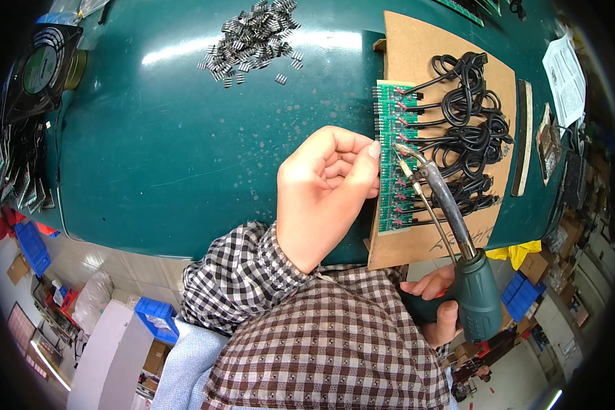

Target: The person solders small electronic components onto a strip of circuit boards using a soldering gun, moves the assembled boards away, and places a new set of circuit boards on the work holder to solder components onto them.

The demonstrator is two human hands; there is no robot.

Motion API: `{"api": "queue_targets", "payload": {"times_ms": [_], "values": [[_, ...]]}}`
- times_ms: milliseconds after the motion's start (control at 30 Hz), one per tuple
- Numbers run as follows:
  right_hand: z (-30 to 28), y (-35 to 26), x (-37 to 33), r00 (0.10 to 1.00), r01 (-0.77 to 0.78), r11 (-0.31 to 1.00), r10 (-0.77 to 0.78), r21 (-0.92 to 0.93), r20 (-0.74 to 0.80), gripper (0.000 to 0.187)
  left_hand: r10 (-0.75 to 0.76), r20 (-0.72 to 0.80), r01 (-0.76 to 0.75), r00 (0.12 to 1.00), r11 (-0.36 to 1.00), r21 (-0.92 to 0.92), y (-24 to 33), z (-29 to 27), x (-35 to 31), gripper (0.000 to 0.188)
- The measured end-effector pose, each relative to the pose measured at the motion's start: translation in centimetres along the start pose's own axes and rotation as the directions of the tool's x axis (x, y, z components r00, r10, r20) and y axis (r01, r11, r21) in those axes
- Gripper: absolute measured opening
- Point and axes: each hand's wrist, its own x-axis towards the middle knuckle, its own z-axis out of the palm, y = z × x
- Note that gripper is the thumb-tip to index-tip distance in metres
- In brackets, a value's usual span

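My left hand (328,191) is closed in a pinch at the left edge of a strip of green circuit boards (398,109); anything between the fingertips is too small or hidden. Black cables (466,96) with small red wires run from the boards to the right, bundled in loops. In my right hand (434,301), partly hidden by the tool, is a dark green soldering gun (480,294) with a bent metal tube and a thin solder feed tube. Its tip touches or hovers just over the middle of the strip, right beside my left fingertips; which, I cannot tell.
Strip and cables lie on a brown cardboard sheet (417,51) on the green table (164,157). Small black pin connectors (253,37) are heaped at the back. A black fan (42,68) stands at the far left. A flat strip (523,137) and white paper (565,78) lie right.
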Motion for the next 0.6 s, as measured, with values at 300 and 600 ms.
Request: {"api": "queue_targets", "payload": {"times_ms": [300,600], "values": [[0.16,-0.08,0.12,1.000,-0.009,1.000,0.009,-0.008,-0.012,0.046,-0.001,-0.023,0.001,1.000,1.000,0.023,0.02,0.03,-0.05,0.009],[0.78,-0.90,0.31,0.998,-0.054,0.989,0.052,-0.138,-0.021,0.041,0.005,-0.016,-0.005,1.000,1.000,0.009,0.00,0.06,0.03,0.009]]}}
